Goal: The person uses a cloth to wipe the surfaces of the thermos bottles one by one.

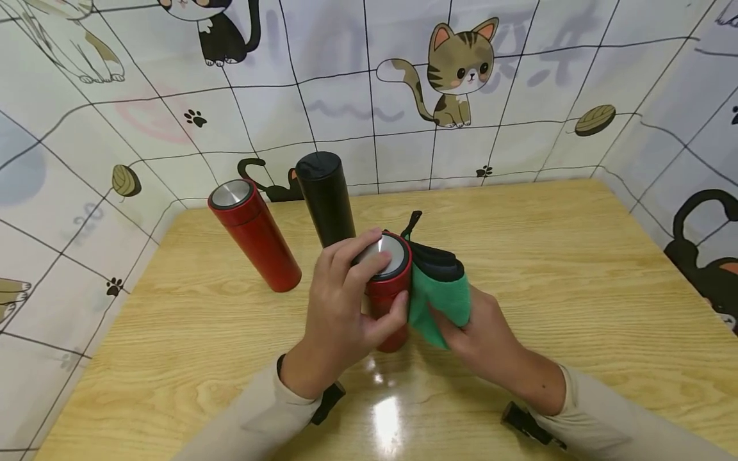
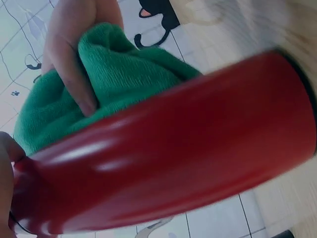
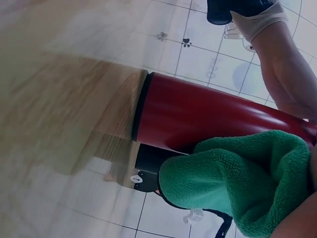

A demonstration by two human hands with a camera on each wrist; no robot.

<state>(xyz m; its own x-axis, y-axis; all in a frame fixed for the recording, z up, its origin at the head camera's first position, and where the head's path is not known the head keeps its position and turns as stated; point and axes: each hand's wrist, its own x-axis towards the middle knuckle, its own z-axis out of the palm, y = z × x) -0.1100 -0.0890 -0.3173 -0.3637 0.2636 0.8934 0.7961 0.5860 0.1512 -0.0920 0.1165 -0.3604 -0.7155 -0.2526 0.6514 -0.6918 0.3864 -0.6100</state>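
My left hand (image 1: 340, 307) grips a red thermos bottle (image 1: 393, 339) around its top, with fingers over the silver lid (image 1: 396, 253) and the thumb on the near side. In my right hand (image 1: 487, 333) is a folded green cloth (image 1: 444, 301) with a black side and a hanging loop, held against the bottle's right side. The left wrist view shows the cloth (image 2: 129, 69) bunched along the red bottle (image 2: 173, 148), with right-hand fingers pressing it. The right wrist view has the bottle (image 3: 198, 111) standing on the table, its base dark-rimmed, the cloth (image 3: 233, 183) touching it.
A second red thermos bottle (image 1: 259, 246) stands at the left on the wooden table (image 1: 548, 256). Behind my left hand is a black bottle (image 1: 325, 198), its lower part hidden. A cat-patterned tiled sheet (image 1: 334, 115) covers the walls around the table.
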